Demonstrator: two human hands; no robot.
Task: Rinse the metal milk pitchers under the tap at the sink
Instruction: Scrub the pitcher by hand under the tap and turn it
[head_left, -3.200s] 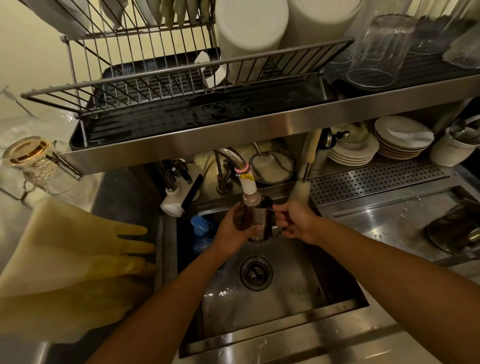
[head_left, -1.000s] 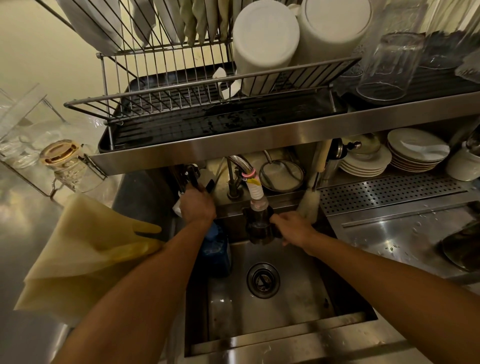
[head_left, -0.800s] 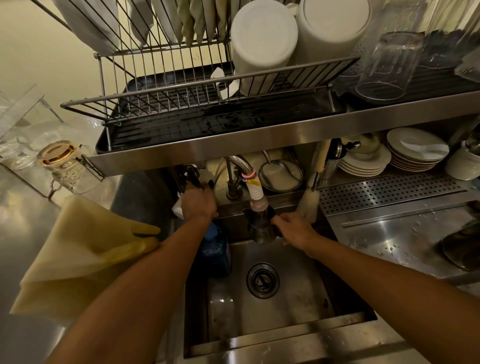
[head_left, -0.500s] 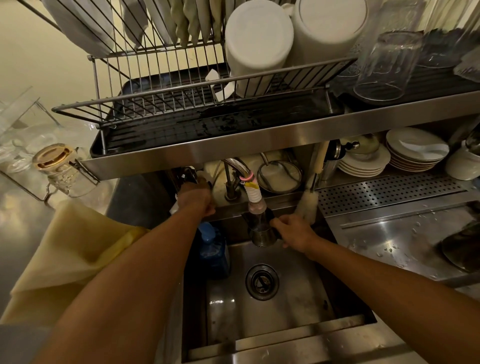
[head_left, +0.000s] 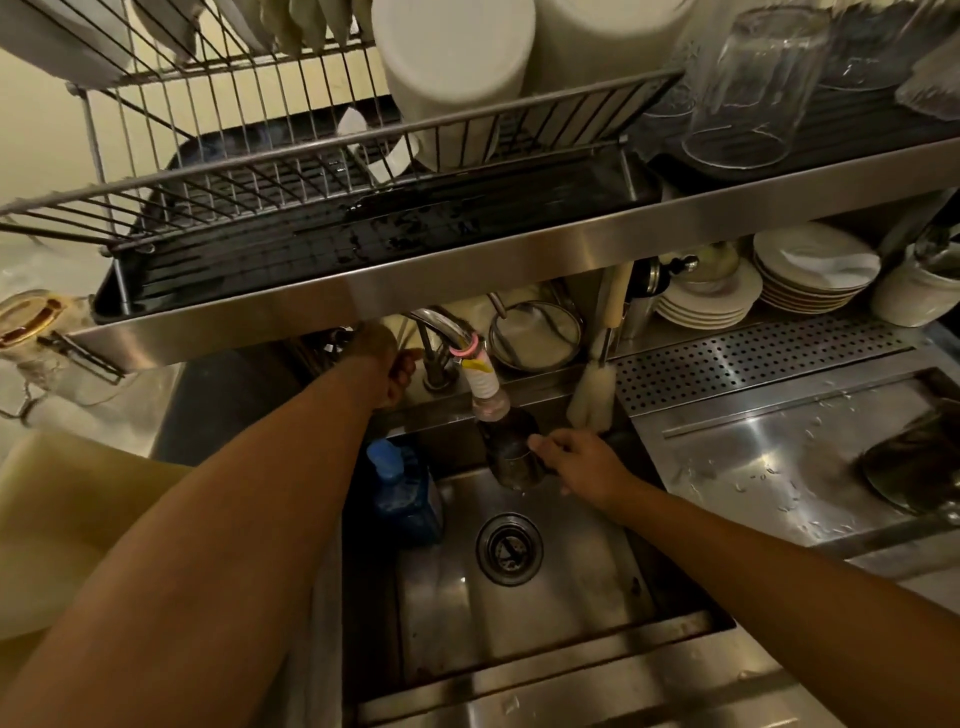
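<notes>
A: Right, the right hand (head_left: 582, 462) grips the metal milk pitcher (head_left: 511, 452) at its right side, fingers curled on it, and holds it directly beneath the tap nozzle (head_left: 485, 395), above the sink (head_left: 545, 613).

B: And the other one?

A: The left hand (head_left: 387, 364) reaches up at ten o'clock from the pitcher, tucked under the shelf edge beside the tap's base. Its fingers curl, probably round a tap handle, but the shelf hides what they touch, so I cannot tell what it holds.

B: How should the rinse go?

A: I judge it best to keep the pitcher's mouth centred under the nozzle and upright while the water fills it, then swirl and tip it toward the drain (head_left: 509, 548) at six o'clock. A wet steel wall is likely slippery, so a firm grip matters. Open the tap gently, or water may splash out.

B: What lies round the basin?

A: A blue bottle (head_left: 402, 493) stands in the sink's left corner, at nine o'clock from the drain. A bottle brush (head_left: 592, 400) leans at one o'clock from the pitcher. The steel surface (head_left: 753, 467) at three o'clock is beaded with water, with a perforated drain plate (head_left: 753, 358) behind it.

B: And higher?

A: Stacked plates (head_left: 810, 275) sit at two o'clock under the shelf; on the shelf a wire dish rack (head_left: 311, 171) holds white containers, with upturned glasses (head_left: 753, 88) beside it. A yellowish rubber glove (head_left: 78, 519) lies at nine o'clock.
</notes>
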